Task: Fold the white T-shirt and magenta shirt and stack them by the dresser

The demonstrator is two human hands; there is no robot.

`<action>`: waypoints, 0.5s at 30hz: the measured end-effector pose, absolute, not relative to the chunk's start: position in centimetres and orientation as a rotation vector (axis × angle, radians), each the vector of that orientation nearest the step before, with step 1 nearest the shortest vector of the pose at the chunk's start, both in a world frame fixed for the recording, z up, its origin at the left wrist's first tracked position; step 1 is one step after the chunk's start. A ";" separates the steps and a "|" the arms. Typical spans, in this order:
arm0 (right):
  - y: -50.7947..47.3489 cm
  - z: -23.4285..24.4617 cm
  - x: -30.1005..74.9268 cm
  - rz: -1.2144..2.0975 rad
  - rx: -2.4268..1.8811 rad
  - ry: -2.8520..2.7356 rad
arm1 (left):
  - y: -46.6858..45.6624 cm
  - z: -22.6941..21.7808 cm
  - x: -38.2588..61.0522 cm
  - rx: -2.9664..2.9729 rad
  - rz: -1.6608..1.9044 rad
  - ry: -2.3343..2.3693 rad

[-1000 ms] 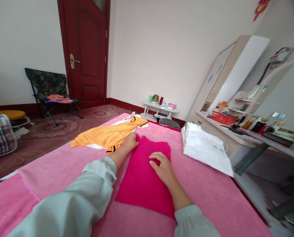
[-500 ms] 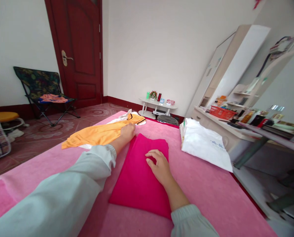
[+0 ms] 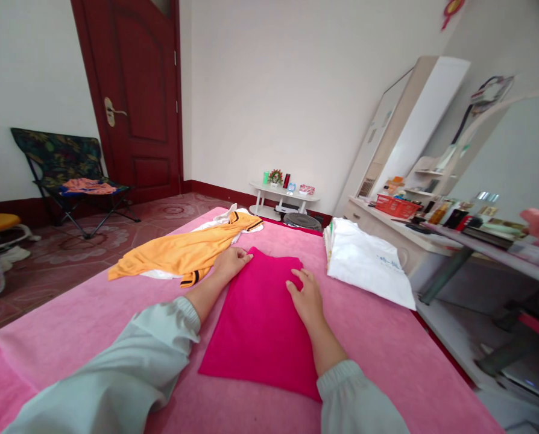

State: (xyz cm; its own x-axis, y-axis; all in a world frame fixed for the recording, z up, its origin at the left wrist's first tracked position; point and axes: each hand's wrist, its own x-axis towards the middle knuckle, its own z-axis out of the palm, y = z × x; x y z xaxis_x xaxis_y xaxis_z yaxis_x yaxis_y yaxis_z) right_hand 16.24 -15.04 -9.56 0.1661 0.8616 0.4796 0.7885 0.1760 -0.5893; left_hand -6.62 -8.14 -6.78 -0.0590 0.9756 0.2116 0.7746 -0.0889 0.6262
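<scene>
A folded magenta garment [image 3: 260, 325] lies flat on the pink bed cover, its narrower end facing away from me. At its far left corner, my left hand [image 3: 232, 263] pinches the edge between thumb and fingers. My right hand [image 3: 309, 299] rests by the far right edge, its thumb and fingers apart and curved, touching the cloth. Just left of my left hand, a yellow shirt [image 3: 174, 250] with dark-striped trim is spread out, with white cloth showing under it.
On the right of the pink bed cover [image 3: 373, 355] sits a stack of folded white clothes [image 3: 364, 262]. A dressing table [image 3: 436, 241] with a red basket [image 3: 396, 206] stands beyond. A folding chair [image 3: 66, 160] holds clothing at left; a low white stand [image 3: 278, 191] is by the wall.
My left hand has drawn back from the yellow shirt to the magenta garment's far left corner, uncovering a striped cuff. My right hand has shifted toward the garment's far right edge.
</scene>
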 end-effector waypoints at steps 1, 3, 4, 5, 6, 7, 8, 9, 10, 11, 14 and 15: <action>-14.8 -9.6 16.3 0.111 -1.626 -1.627 | -8.1 -7.0 -6.7 1.902 0.929 1.859; -14.4 -9.3 16.4 0.108 -1.656 -1.656 | -7.9 -7.3 -6.8 1.891 1.003 1.832; -14.2 -9.1 16.4 0.101 -1.665 -1.676 | -7.7 -7.5 -6.9 1.886 1.042 1.821; -14.1 -8.8 16.4 0.088 -1.666 -1.702 | -7.6 -7.6 -6.9 1.880 1.077 1.812; -13.9 -8.5 16.3 0.064 -1.659 -1.727 | -7.4 -7.8 -7.0 1.871 1.112 1.806; -13.8 -8.3 16.2 0.031 -1.649 -1.748 | -7.3 -7.9 -7.0 1.864 1.147 1.805; -13.7 -8.1 16.1 -0.001 -1.644 -1.763 | -7.1 -8.0 -7.1 1.860 1.174 1.813; -13.6 -8.0 16.0 -0.024 -1.653 -1.776 | -7.0 -8.1 -7.2 1.865 1.180 1.830; -13.6 -8.0 15.8 -0.033 -1.677 -1.790 | -7.0 -8.1 -7.3 1.877 1.169 1.853; -13.6 -8.0 15.7 -0.033 -1.712 -1.803 | -7.0 -8.0 -7.4 1.896 1.132 1.878; -14.0 -7.9 15.1 -0.067 -1.792 -1.828 | -7.6 -7.1 -7.4 1.982 0.993 1.960; -14.3 -7.7 14.8 -0.107 -1.780 -1.825 | -8.0 -6.7 -7.1 2.023 0.999 1.986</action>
